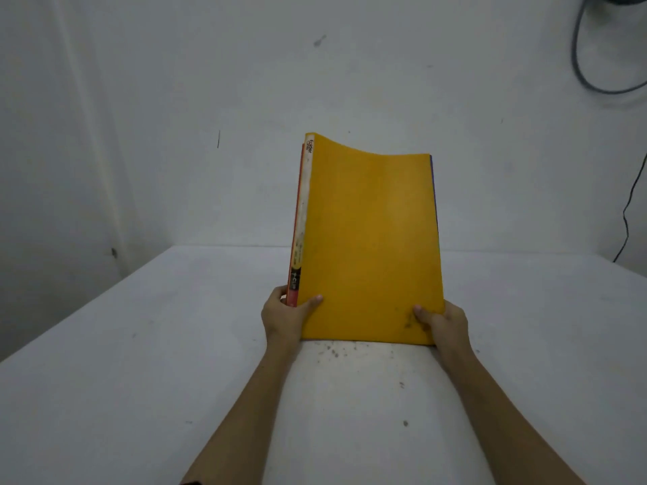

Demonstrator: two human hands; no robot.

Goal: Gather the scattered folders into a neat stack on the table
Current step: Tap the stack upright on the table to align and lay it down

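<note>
- Both hands grip the bundle of folders at its lower corners: left hand (284,318) wraps the spine side, thumb pressed on the yellow cover, fingers curled round behind.
- Right hand (444,325) clamps the lower right corner, thumb flat on the front, the other fingers hidden behind the cover.
- Yellow folder (371,246) faces the camera, filling the centre of the frame, standing nearly upright with its bottom edge at or just above the table (140,344); whether it touches, I cannot tell.
- Its top edge sags in a soft curve, higher at the left corner than in the middle.
- Down the left side runs a pale spine label (305,204) with small print, too blurred to read fully.
- Peeking out behind at the left edge, a red folder (297,222) shows as a thin strip.
- At the right edge a sliver of a purple folder (434,190) shows behind the yellow one.
- Edges look closely lined up, with only those narrow strips showing.
- Dark specks (332,351) dot the white tabletop just below the bundle, centre of the frame, with a few more further down.
- Behind stands a white wall (175,99) with a few marks.
- Upper right of the frame: a grey cable (581,75) loops down the wall.
- Right edge, lower: a thin black wire (626,218) trails toward the table's far corner.
</note>
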